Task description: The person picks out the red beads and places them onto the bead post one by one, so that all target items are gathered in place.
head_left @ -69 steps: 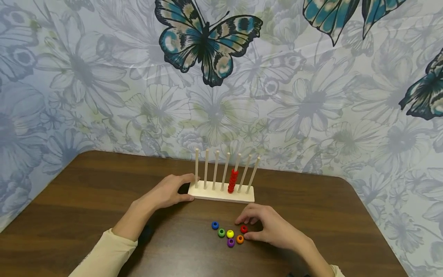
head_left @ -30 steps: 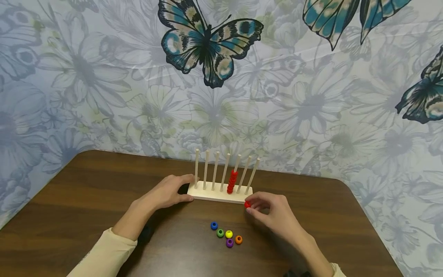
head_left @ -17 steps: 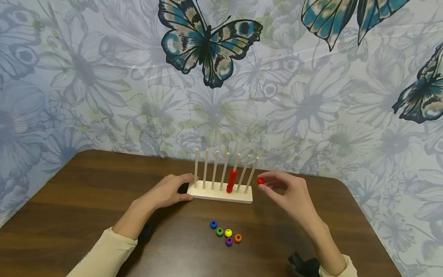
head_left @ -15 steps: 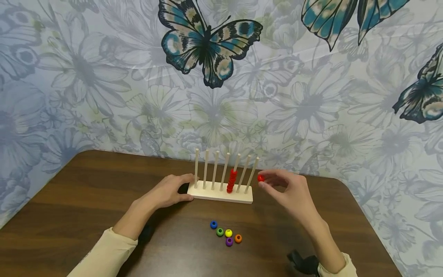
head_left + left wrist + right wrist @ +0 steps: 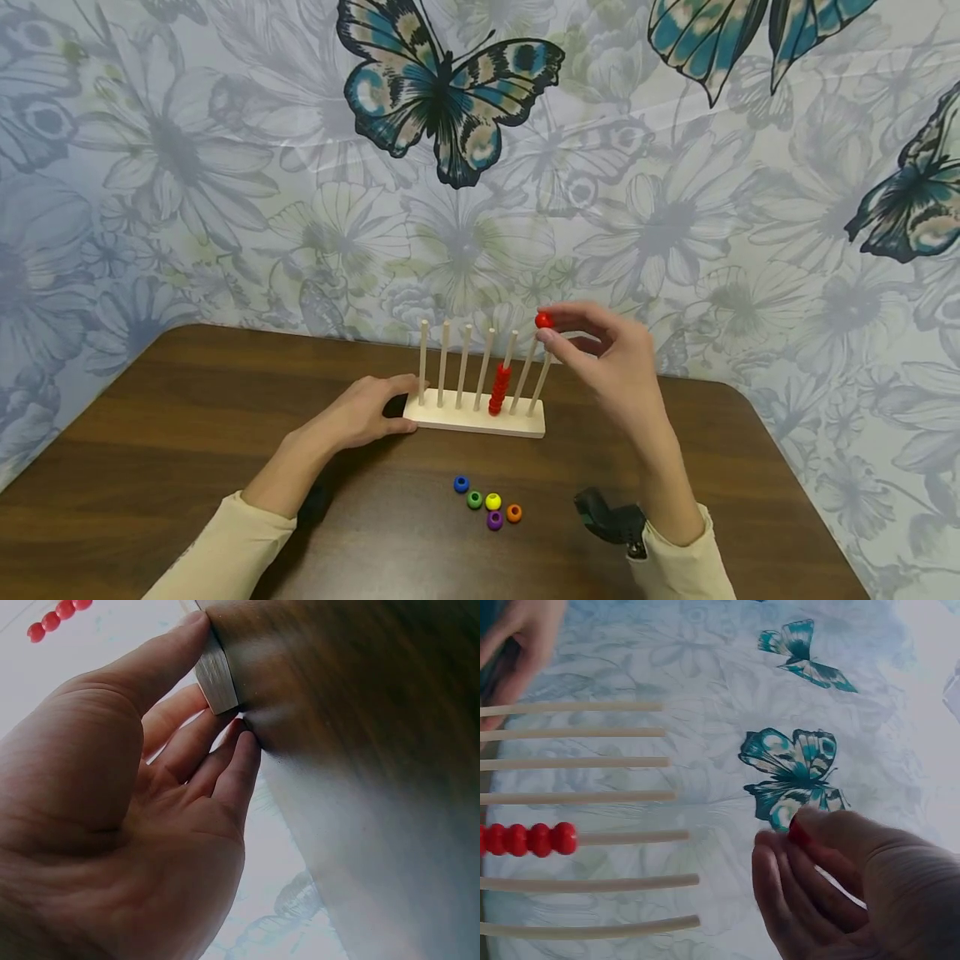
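Note:
A pale wooden peg stand [image 5: 472, 421] with several upright pegs stands toward the table's back. Red beads [image 5: 499, 389] are stacked on its third peg from the right. My left hand [image 5: 360, 417] grips the stand's left end, thumb at the front edge and fingers behind; the left wrist view shows the wooden base end [image 5: 216, 679] between them. My right hand [image 5: 611, 354] pinches a single red bead [image 5: 544, 320] between thumb and fingertips, raised level with the peg tops near the right-hand pegs. In the right wrist view, the fingers partly cover that bead [image 5: 799, 832].
Loose beads lie in front of the stand: blue [image 5: 461, 483], green [image 5: 474, 500], yellow [image 5: 492, 502], purple [image 5: 495, 520] and orange [image 5: 513, 513]. A black strap-like device [image 5: 611, 518] sits at my right wrist. A butterfly-patterned wall covering [image 5: 300, 208] rises behind the brown table [image 5: 187, 433].
My right hand took the red bead from the loose group, carried it right past the stand, then up and left to the peg tops. My left hand stays on the stand.

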